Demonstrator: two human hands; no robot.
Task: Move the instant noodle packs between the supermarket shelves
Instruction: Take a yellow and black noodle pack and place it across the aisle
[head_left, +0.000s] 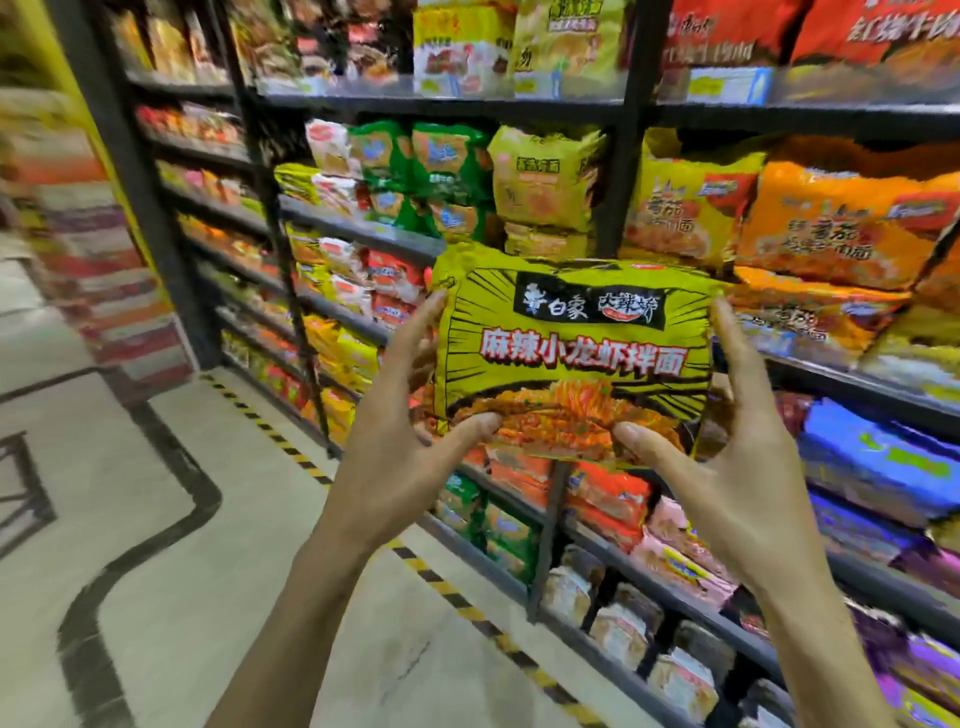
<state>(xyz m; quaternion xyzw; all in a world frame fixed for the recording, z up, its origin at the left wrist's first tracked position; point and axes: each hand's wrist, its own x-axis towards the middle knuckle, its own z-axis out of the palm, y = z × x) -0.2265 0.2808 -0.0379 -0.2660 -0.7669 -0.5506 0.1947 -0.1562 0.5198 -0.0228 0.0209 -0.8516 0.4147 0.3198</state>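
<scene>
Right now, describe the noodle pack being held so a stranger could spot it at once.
Facing the dark metal shelving full of noodle packs, look in front of it at mid height. There the left hand and right hand hold the yellow-green pack by its sides. Unlike its neighbours, it is off the shelf, with a black banner and red lettering.

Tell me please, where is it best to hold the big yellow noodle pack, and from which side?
Probably by its two short side edges, one hand from each side, as now: left hand and right hand with thumbs on the front, fingers behind. The yellow noodle pack is wide, flat and soft, so one hand would likely let it sag.
</scene>
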